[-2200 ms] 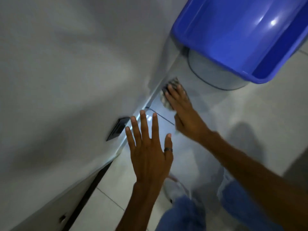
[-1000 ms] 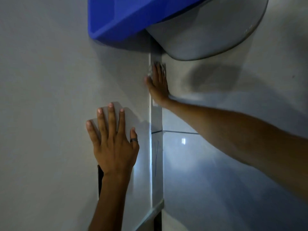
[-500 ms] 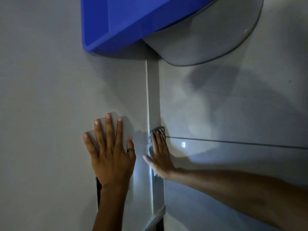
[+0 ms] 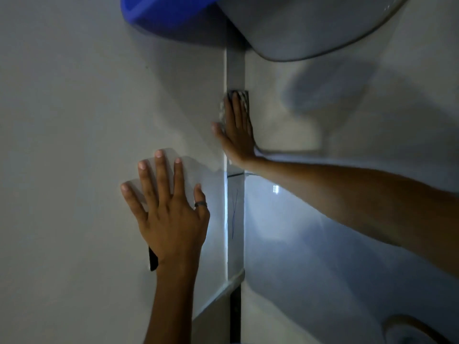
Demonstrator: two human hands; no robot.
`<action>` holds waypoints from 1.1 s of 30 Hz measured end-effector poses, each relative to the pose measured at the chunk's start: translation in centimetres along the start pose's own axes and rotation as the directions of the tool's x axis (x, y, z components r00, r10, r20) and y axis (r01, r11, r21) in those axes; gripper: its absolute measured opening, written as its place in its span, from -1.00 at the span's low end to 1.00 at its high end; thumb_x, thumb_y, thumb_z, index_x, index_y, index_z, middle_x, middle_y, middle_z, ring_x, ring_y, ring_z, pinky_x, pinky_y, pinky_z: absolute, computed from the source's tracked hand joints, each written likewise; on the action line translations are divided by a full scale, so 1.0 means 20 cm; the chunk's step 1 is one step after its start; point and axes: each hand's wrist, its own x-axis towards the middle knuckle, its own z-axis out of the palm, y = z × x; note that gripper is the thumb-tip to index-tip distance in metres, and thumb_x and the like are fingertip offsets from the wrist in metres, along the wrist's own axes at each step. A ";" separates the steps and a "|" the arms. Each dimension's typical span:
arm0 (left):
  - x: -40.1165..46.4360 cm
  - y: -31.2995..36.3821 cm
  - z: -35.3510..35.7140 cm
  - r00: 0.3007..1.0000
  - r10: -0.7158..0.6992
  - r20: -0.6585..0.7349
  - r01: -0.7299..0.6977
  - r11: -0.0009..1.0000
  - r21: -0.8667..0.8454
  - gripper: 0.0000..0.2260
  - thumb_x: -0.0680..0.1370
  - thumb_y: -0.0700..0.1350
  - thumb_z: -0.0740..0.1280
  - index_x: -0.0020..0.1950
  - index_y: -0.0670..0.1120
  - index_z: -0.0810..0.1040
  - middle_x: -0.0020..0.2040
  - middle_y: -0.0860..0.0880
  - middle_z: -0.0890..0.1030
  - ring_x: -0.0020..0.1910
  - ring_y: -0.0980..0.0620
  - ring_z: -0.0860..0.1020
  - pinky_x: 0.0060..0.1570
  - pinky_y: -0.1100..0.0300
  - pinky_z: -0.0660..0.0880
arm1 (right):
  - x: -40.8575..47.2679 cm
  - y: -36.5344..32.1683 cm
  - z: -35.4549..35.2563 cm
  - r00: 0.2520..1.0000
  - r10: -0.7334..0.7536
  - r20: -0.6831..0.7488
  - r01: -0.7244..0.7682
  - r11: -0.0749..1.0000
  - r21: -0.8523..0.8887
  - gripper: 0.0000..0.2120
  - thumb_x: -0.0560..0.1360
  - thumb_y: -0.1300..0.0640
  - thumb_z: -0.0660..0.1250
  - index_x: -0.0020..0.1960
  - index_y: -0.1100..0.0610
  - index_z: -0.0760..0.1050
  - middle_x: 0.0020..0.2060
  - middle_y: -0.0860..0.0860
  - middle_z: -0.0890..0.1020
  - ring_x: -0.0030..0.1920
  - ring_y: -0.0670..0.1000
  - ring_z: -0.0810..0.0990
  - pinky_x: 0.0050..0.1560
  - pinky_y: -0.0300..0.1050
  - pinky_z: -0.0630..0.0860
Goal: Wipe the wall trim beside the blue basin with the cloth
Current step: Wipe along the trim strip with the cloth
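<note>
The wall trim is a narrow pale strip running up the middle of the view toward the blue basin at the top. My right hand lies flat on the trim, fingers pointing up, pressing a checked cloth against it; only the cloth's upper edge and left side show around the fingers. My left hand rests flat on the white wall left of the trim, fingers spread, a dark ring on one finger, holding nothing.
A grey rounded container sits under the basin at the top right. A dark slot in the wall shows behind my left wrist. Glossy floor tiles lie right of the trim, and a round object shows at the bottom right.
My right hand has slid the cloth back up the trim toward the basin, after being lower by the tile joint half a second ago. My left hand stays flat on the wall.
</note>
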 end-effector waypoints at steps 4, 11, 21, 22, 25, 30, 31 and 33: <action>-0.09 -0.04 0.02 1.000 -0.017 0.000 0.017 1.000 0.008 -0.38 0.72 0.16 0.18 0.76 0.08 0.11 0.78 -0.04 -0.03 0.74 -0.11 -0.17 0.63 -0.20 -0.37 | -0.70 0.13 0.19 0.974 0.024 0.226 -0.024 1.000 -0.005 -0.15 0.62 -0.33 0.04 0.62 -0.08 -0.45 0.65 -0.02 -0.40 0.66 -0.03 -0.40 0.68 0.08 -0.24; -0.10 -0.01 0.07 0.997 -0.059 -0.039 0.060 0.998 0.031 -0.41 0.75 0.19 0.04 0.77 0.13 0.02 0.78 -0.02 0.00 0.74 -0.17 -0.05 0.65 -0.31 -0.20 | -1.64 0.31 0.21 0.601 -0.010 0.799 0.041 0.999 -0.019 -0.09 0.60 -0.48 -0.07 0.52 -0.07 -0.63 0.47 -0.15 -0.67 0.52 -0.16 -0.64 0.68 0.29 -0.20; -0.10 0.00 0.07 0.997 -0.079 -0.008 0.078 0.997 -0.012 -0.39 0.74 0.22 0.02 0.77 0.14 -0.03 0.78 -0.03 -0.02 0.75 -0.20 -0.01 0.64 -0.33 -0.17 | -0.46 0.07 0.10 0.982 0.085 0.167 -0.099 0.992 0.079 -0.17 0.56 -0.29 -0.05 0.68 0.12 -0.14 0.70 0.18 -0.13 0.70 0.15 -0.22 0.69 0.13 -0.21; -0.10 0.00 0.07 0.996 -0.084 -0.001 0.084 0.996 -0.020 -0.39 0.74 0.22 0.03 0.77 0.14 -0.03 0.78 -0.02 -0.04 0.75 -0.20 -0.03 0.64 -0.33 -0.19 | -0.35 0.06 0.08 0.989 0.075 0.129 -0.085 0.993 0.077 -0.18 0.57 -0.28 -0.05 0.68 0.14 -0.10 0.70 0.19 -0.11 0.70 0.17 -0.18 0.70 0.15 -0.18; -0.07 0.03 0.06 0.996 -0.093 0.017 0.094 0.995 -0.035 -0.35 0.71 0.22 0.09 0.78 0.13 -0.01 0.79 -0.03 -0.10 0.75 -0.22 -0.11 0.61 -0.34 -0.26 | -0.21 0.07 0.04 0.993 0.035 0.112 -0.041 0.997 0.060 -0.23 0.62 -0.24 -0.03 0.69 0.13 -0.11 0.70 0.18 -0.11 0.70 0.15 -0.17 0.70 0.16 -0.16; 0.16 0.07 0.05 0.994 -0.102 -0.031 0.102 0.995 -0.009 -0.33 0.68 0.23 0.13 0.77 0.12 0.04 0.79 -0.05 -0.09 0.74 -0.26 -0.11 0.57 -0.32 -0.30 | -0.61 0.14 0.13 0.955 0.031 0.295 -0.020 0.999 -0.039 -0.17 0.63 -0.27 0.05 0.67 0.10 -0.26 0.68 0.14 -0.24 0.68 0.10 -0.31 0.71 0.13 -0.23; 0.20 0.09 0.04 0.992 -0.119 -0.029 0.119 0.993 -0.023 -0.34 0.69 0.23 0.12 0.77 0.12 0.02 0.79 -0.04 -0.09 0.74 -0.26 -0.12 0.57 -0.32 -0.31 | -0.74 0.17 0.14 0.928 0.013 0.373 -0.003 1.000 -0.027 -0.17 0.65 -0.25 0.11 0.66 0.08 -0.29 0.68 0.12 -0.28 0.67 0.09 -0.34 0.71 0.17 -0.22; 0.26 0.12 0.00 0.992 -0.129 -0.006 0.129 0.991 -0.037 -0.34 0.71 0.22 0.12 0.78 0.13 -0.02 0.79 -0.02 -0.12 0.75 -0.24 -0.14 0.57 -0.31 -0.34 | -0.94 0.22 0.12 0.859 -0.024 0.511 0.023 1.000 0.010 -0.17 0.67 -0.19 0.14 0.64 0.05 -0.36 0.64 0.06 -0.38 0.64 0.07 -0.42 0.70 0.22 -0.19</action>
